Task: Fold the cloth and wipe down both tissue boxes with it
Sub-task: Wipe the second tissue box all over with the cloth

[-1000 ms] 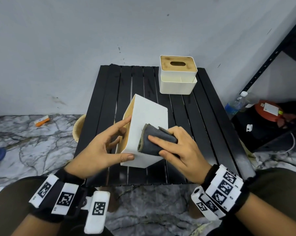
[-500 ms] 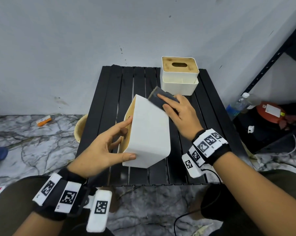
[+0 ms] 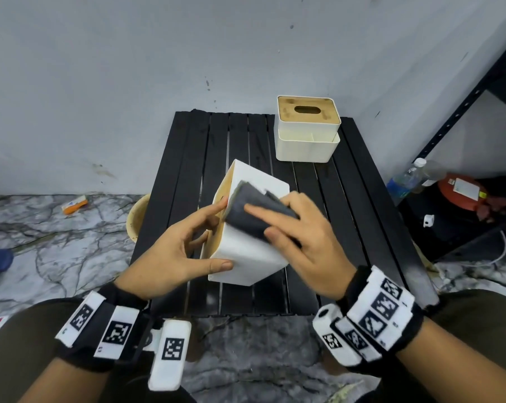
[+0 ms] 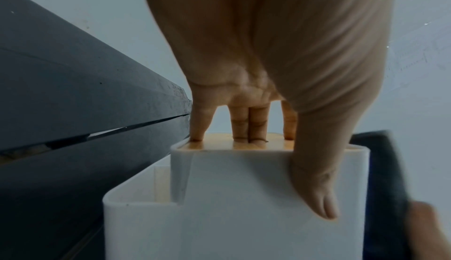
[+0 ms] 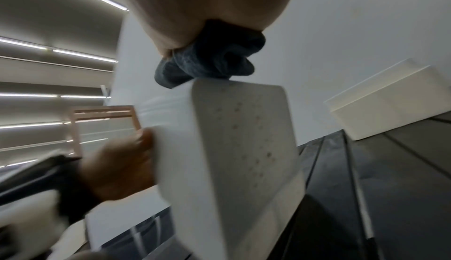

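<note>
A white tissue box (image 3: 246, 257) with a wooden lid lies tipped on its side on the black slatted table (image 3: 188, 170). My left hand (image 3: 214, 234) grips it, thumb on the upward white face and fingers on the lid (image 4: 244, 144). A folded dark grey cloth (image 3: 246, 210) is held in my right hand (image 3: 262, 222) and pressed flat on that upward face near its lid edge. The right wrist view shows the cloth (image 5: 209, 59) bunched under the palm atop the box (image 5: 231, 148). The second tissue box (image 3: 307, 138) stands upright at the table's back right.
A tan bowl (image 3: 137, 216) sits on the floor under the table's left edge. A water bottle (image 3: 406, 181), a red container (image 3: 461, 190) and a black shelf frame (image 3: 464, 106) are to the right. The wall is close behind the table.
My right hand slid the cloth from the near part of the box face to its far edge, then back to the middle by the lid edge. The left hand kept its hold.
</note>
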